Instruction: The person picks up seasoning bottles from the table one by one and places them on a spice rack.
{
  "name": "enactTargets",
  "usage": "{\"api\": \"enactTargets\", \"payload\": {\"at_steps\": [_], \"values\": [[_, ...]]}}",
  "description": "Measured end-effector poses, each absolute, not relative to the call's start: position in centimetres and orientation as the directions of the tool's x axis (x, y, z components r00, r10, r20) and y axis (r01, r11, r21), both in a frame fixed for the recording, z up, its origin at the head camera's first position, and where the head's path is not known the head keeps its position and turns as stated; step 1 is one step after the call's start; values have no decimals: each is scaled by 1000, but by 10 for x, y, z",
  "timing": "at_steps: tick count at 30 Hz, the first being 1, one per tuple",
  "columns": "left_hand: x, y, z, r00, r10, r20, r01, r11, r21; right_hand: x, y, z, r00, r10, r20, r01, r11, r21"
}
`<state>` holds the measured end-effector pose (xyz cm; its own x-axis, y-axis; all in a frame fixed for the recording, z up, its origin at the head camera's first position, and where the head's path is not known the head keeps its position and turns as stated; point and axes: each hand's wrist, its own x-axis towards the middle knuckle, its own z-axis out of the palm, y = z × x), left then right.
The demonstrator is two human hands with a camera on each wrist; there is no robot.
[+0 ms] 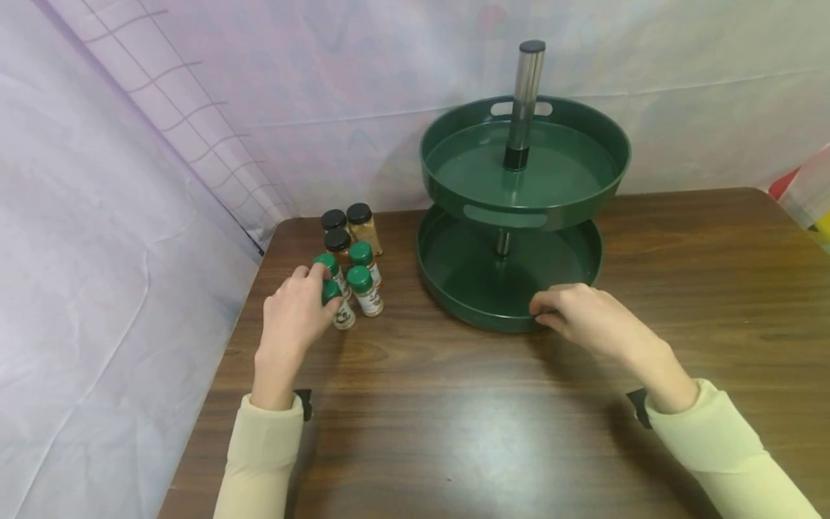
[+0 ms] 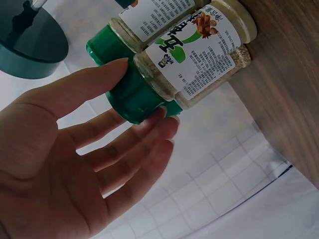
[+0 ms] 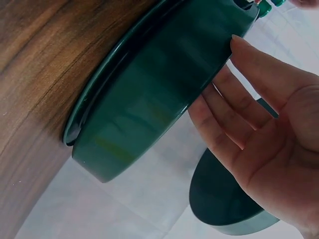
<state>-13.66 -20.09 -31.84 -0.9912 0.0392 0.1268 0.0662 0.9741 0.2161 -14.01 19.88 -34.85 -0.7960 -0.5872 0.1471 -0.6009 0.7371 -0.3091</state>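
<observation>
My left hand pinches the green cap of a spice jar, thumb on one side and fingertips on the other. The jar has a white label and pale powder; it stands at the front left of a small group. More green-capped jars, one of them a spice jar to its right, stand close by. My right hand holds the front rim of the lower green tray, its thumb outside and its fingers over the edge. Part of that tray's inside is hidden by the upper tray.
Black-capped jars, including a jar with tan contents, stand behind the green-capped ones. A metal post with a black top joins both trays. White cloth hangs behind the brown wooden table and along its left side.
</observation>
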Motion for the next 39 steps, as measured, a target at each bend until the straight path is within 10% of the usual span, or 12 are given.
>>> {"api": "enactTargets", "payload": {"at_steps": [39], "values": [[-110,-185,-281,-845,-44,533,205,894,399,-135,202,-326,-795,-540,277,-607,723,-332]]}}
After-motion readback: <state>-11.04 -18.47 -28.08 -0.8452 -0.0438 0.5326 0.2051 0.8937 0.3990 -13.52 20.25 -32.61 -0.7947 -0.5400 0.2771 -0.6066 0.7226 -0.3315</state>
